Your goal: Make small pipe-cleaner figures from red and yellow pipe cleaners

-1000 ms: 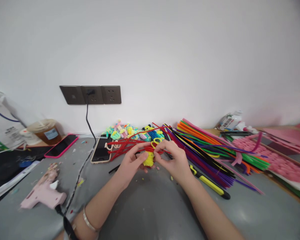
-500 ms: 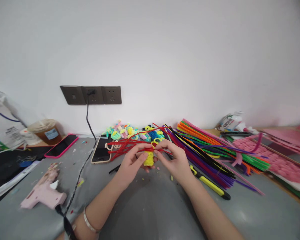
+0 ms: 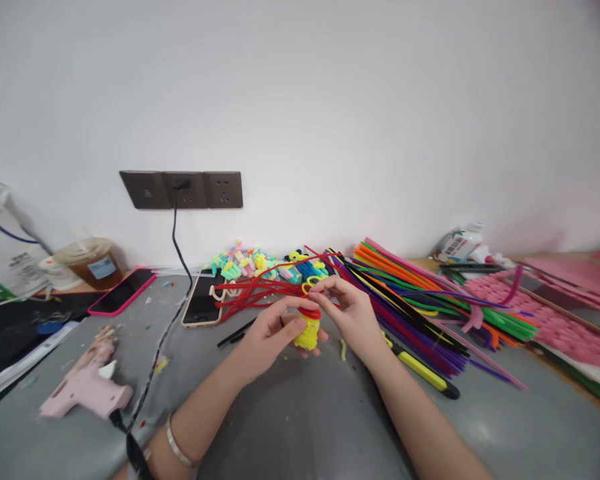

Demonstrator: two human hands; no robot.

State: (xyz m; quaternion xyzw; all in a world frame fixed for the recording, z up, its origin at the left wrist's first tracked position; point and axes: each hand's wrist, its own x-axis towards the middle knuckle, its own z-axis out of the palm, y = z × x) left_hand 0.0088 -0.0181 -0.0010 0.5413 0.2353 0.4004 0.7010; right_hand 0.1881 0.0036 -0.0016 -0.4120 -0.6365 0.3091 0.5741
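Observation:
A small bundle of wound pipe cleaner, fuzzy yellow below with a red band on top, is gripped by my left hand. The left thumb presses on its near side, and the other fingers curl behind and below it. Just above the red band, my right hand has thumb and forefinger pinched together; what lies between them is too small to make out. Thin yellow loops show right beside those fingertips. Behind my hands lie loose red pipe cleaners.
A pink glue gun lies at left, its cord running to the wall socket. Two phones, a drink cup and small pastel pieces stand behind. Right are coloured pipe cleaners and a yellow-black cutter.
The yellow and red bundle has moved slightly right and toward me, tilting so its red top shows more. My left hand went with it; my right fingertips stay close above.

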